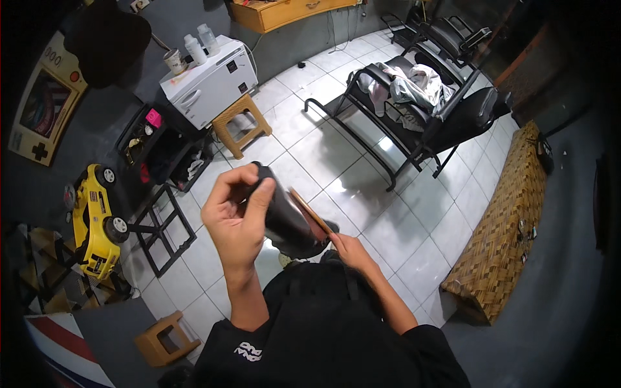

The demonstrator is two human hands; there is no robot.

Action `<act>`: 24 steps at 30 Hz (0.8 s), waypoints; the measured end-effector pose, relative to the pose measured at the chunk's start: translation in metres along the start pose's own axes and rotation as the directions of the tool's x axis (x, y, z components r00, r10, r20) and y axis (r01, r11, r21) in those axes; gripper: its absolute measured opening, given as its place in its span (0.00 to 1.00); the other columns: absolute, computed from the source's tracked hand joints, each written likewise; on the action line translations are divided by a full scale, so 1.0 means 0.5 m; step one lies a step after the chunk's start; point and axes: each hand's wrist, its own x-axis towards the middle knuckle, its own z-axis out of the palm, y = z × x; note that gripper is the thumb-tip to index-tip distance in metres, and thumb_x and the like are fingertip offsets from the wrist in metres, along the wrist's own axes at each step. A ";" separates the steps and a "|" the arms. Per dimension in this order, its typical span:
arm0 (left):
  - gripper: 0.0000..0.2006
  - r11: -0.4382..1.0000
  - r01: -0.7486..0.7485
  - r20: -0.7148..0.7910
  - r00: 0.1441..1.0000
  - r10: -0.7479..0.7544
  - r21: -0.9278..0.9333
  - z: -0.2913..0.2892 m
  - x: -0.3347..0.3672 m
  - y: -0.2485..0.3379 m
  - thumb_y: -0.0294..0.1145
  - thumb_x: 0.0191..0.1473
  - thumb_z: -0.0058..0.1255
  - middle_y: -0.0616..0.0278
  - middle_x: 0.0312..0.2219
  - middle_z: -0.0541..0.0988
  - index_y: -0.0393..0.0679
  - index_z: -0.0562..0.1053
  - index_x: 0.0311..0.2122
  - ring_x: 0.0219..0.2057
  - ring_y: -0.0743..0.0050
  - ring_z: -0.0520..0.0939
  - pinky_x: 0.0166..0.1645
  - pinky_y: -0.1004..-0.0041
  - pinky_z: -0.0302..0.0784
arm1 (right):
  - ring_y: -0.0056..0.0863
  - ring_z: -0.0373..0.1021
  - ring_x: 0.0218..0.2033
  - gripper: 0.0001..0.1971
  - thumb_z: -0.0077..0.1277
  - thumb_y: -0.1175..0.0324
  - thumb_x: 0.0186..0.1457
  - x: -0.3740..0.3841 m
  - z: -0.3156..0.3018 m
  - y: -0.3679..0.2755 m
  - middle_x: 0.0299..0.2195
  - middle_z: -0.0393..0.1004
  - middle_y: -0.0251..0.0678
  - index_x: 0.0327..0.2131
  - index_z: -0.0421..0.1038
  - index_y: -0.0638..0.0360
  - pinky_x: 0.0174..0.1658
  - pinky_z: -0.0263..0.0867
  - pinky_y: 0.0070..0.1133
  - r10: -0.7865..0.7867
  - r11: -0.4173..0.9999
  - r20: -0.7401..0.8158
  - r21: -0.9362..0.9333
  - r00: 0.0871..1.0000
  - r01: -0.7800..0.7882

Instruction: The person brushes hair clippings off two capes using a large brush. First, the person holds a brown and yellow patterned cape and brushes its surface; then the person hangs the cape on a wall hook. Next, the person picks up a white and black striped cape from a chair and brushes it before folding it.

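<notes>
1. Pale tiled floor (284,168), grey walls; cluttered room, one person, two bare hands in view.
2. Left hand (236,210): raised, thumb and fingers pinched closed on the upper end of one black item (284,216), probably so it hangs steady with its side exposed. Item looks glossy, boot-like; exact kind unclear.
3. Right hand (354,252): lower, fingers curled closed around the near end of one wooden tool (310,213), possibly a brush. Gripped at the end, presumably to leave its length free along the item.
4. Black item is in front of the torso, above the floor, tilted; tool lies alongside its right side. Contact between them: can't tell.
5. Stools, two: woven-look stool (228,115) by the cabinet, brown stool (150,339) lower left.
6. One white cabinet (210,87), its top apparently used as a shelf: two bottles (194,48) and one cup-like container (174,61) grouped there.
7. One yellow toy car (97,220), left side.
8. One black reclining chair (475,119), upper right, with crumpled cloth (424,84) on the seat, seemingly just dropped there.
9. One woven bench (498,239), far right, along the wall, likely to save floor space.
</notes>
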 end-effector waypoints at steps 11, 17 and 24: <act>0.06 0.952 -0.078 0.253 0.967 0.001 0.295 -0.020 -0.005 -0.013 0.15 0.42 0.55 0.65 0.23 0.76 0.36 0.73 0.28 0.22 0.86 0.75 0.27 0.84 0.69 | 0.37 0.72 0.26 0.29 0.52 0.43 0.46 -0.034 -0.018 0.040 0.21 0.71 0.50 0.30 0.74 0.67 0.31 0.66 0.29 0.364 0.931 0.017 0.008 0.931 -0.364; 0.06 0.941 -0.092 0.498 0.863 -0.088 0.325 0.005 -0.014 0.003 0.16 0.40 0.56 0.60 0.24 0.77 0.34 0.73 0.27 0.21 0.80 0.77 0.26 0.83 0.70 | 0.21 0.65 0.41 0.29 0.63 0.65 0.44 0.003 -0.109 -0.217 0.42 0.70 0.35 0.48 0.64 0.67 0.44 0.62 0.20 -0.010 0.654 -0.018 0.756 1.000 0.020; 0.09 0.971 0.223 0.379 0.894 -0.238 0.084 -0.004 -0.014 -0.035 0.24 0.47 0.57 0.63 0.24 0.77 0.34 0.71 0.34 0.25 0.84 0.76 0.30 0.82 0.71 | 0.19 0.67 0.38 0.23 0.61 0.70 0.46 -0.003 -0.086 -0.240 0.38 0.72 0.32 0.45 0.65 0.67 0.43 0.64 0.19 -0.065 0.607 -0.160 0.777 0.985 0.166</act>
